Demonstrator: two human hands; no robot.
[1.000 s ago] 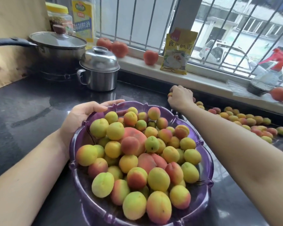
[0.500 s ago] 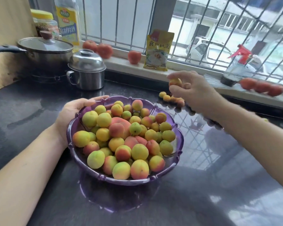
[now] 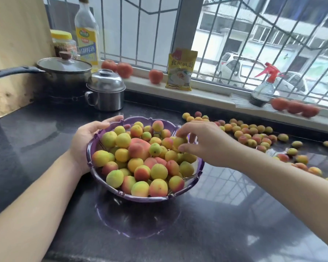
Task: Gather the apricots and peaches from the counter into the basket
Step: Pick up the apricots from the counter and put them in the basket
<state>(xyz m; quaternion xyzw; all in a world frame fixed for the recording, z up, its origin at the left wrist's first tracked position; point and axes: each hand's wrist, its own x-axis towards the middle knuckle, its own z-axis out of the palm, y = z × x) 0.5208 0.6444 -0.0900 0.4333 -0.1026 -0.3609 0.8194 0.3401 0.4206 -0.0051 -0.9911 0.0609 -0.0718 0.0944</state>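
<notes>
A purple plastic basket (image 3: 146, 198) stands on the black counter, heaped with yellow-red apricots around a larger pink peach (image 3: 138, 147). My left hand (image 3: 87, 137) grips the basket's left rim, fingers curled along its far edge. Over the basket's right side, my right hand (image 3: 206, 140) pinches a yellow apricot (image 3: 179, 141) between curled fingers and thumb, just above the pile. Several loose apricots (image 3: 254, 135) lie scattered on the counter to the right, below the window sill.
A lidded pot (image 3: 64, 72) and a steel lidded mug (image 3: 106, 91) stand behind the basket. On the sill are an oil bottle (image 3: 87, 35), red round fruits (image 3: 155, 76), a yellow packet (image 3: 181, 70) and a spray bottle (image 3: 263, 87). A wooden board (image 3: 11, 53) leans at left.
My right hand picked apricots up from the counter by the sill and has come back over the basket's right side. The left hand stayed on the rim.
</notes>
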